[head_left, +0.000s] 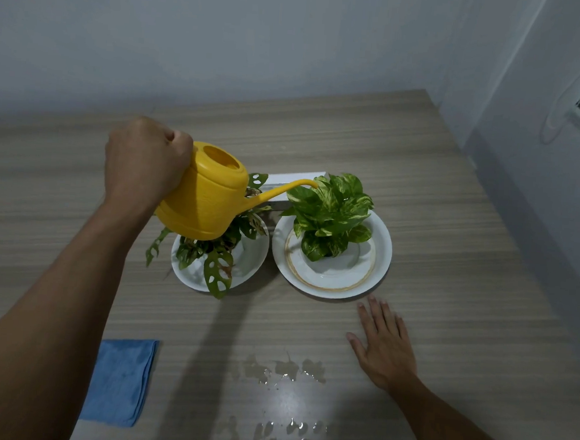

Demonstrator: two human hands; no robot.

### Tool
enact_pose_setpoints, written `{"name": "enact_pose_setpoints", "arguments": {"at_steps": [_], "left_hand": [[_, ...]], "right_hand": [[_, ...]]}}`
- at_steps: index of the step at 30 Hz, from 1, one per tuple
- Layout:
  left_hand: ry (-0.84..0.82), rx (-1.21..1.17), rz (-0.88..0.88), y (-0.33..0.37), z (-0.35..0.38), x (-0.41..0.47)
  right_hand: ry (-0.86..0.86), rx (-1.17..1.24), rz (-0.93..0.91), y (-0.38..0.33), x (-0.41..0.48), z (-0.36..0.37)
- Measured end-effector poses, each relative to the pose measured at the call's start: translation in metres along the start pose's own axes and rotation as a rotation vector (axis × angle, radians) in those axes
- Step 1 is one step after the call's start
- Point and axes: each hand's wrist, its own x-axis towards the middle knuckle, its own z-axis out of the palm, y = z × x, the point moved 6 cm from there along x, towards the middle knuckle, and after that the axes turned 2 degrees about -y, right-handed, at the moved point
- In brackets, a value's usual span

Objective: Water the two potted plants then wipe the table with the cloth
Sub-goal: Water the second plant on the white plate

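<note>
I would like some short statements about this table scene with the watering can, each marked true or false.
1. The left hand holds the yellow watering can by its handle. True.
2. The can's spout reaches over the plant with variegated leaves on the right. True.
3. The right hand holds the blue cloth. False: it rests flat and open on the table, and the cloth lies folded near the left forearm, untouched.
4. Both plants stand on white plates. True: the plant with holed leaves stands on one plate, the other plant on the gold-ringed plate.
5. The table is dry. False: water puddles lie in front of the plates.
</note>
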Motion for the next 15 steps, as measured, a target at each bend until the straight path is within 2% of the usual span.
{"name": "enact_pose_setpoints", "arguments": {"at_steps": [15], "left_hand": [[-0.005,0.016,0.036,0.009,-0.0077,0.0009]], "right_hand": [[-0.005,0.0,0.0,-0.0003,-0.0004,-0.0008]]}}
